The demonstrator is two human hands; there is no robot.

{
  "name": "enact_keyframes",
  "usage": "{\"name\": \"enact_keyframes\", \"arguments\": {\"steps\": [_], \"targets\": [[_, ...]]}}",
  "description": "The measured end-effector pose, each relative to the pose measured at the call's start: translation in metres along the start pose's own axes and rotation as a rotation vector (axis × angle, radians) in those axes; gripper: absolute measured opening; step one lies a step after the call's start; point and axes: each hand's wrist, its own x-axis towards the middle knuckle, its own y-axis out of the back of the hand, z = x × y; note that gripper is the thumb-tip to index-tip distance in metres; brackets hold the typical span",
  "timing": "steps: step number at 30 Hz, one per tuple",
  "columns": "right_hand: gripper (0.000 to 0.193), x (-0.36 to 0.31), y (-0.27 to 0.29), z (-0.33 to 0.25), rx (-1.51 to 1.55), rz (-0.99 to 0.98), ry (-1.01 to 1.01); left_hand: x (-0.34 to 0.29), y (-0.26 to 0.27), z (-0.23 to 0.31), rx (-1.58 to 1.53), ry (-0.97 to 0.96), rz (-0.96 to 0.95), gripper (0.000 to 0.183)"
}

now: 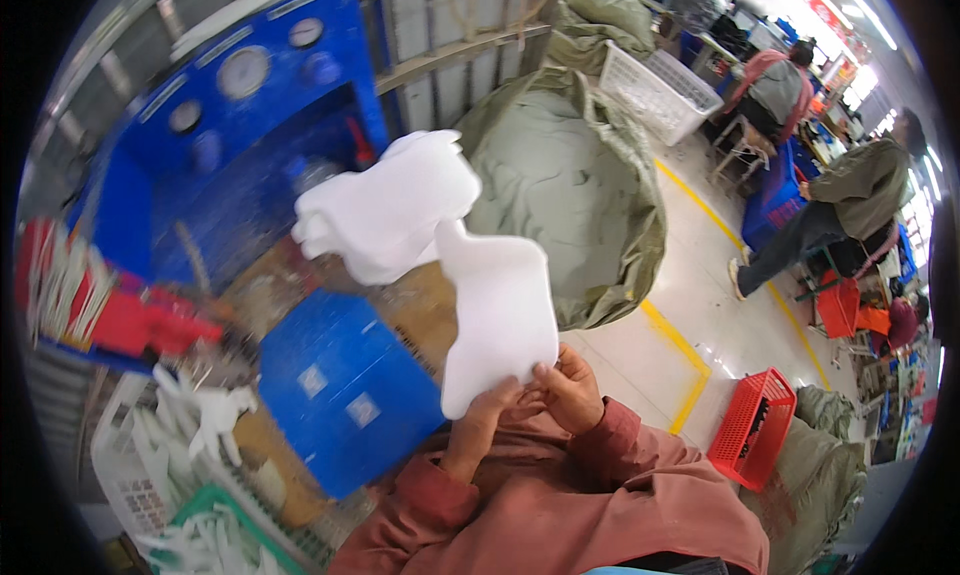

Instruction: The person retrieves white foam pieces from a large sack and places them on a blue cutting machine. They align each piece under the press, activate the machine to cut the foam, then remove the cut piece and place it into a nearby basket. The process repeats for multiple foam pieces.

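A flat white sheet [503,310] with rounded corners and a narrow tab at its top left stands up in front of me. My left hand [487,412] pinches its lower edge. Close beside it, my right hand [570,390] has its fingers closed at the lower right corner. Both hands grip the sheet, and some fingertips are hidden. Beyond it lies a pile of similar white pieces [390,205], partly overlapped by the sheet's tab. A blue board [345,390] lies left of my hands on a brown worktop.
A blue machine with gauges [245,73] stands far left. White gloves [205,415] fill baskets at lower left. Beyond the worktop sits a large green sack [560,165] of grey material. A red basket [752,425] stands right; two people [850,195] are at the far right.
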Motion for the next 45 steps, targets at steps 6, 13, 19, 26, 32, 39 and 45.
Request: {"name": "enact_keyframes", "arguments": {"steps": [6, 13, 19, 26, 32, 39, 45], "targets": [[0.034, -0.006, -0.020, -0.023, -0.483, -0.258, -0.098, -0.090, 0.056, 0.021, 0.110, -0.289, 0.415, 0.033], [0.060, -0.020, -0.101, -0.022, -1.397, -0.543, 0.824, -0.178, 0.077, 0.043, 0.300, -0.464, 0.615, 0.031], [0.093, -0.021, -0.164, 0.028, -0.946, -0.929, 0.347, -0.183, 0.043, 0.055, 0.707, -0.409, 0.477, 0.081], [0.047, -0.002, -0.160, 0.057, -0.524, -0.566, 0.067, -0.193, 0.052, 0.059, 1.015, -0.523, 0.324, 0.069], [0.035, 0.030, -0.151, 0.043, -0.295, -0.660, -0.441, -0.250, 0.113, 0.069, 0.572, -0.626, 0.979, 0.059], [0.035, 0.063, -0.191, 0.068, -0.388, -0.894, -0.500, -0.261, 0.123, 0.056, -0.116, -0.611, 0.614, 0.052], [0.035, 0.086, -0.211, 0.092, -0.558, -0.929, -0.397, -0.268, 0.130, 0.092, -0.130, -0.736, 0.650, 0.039]]}}
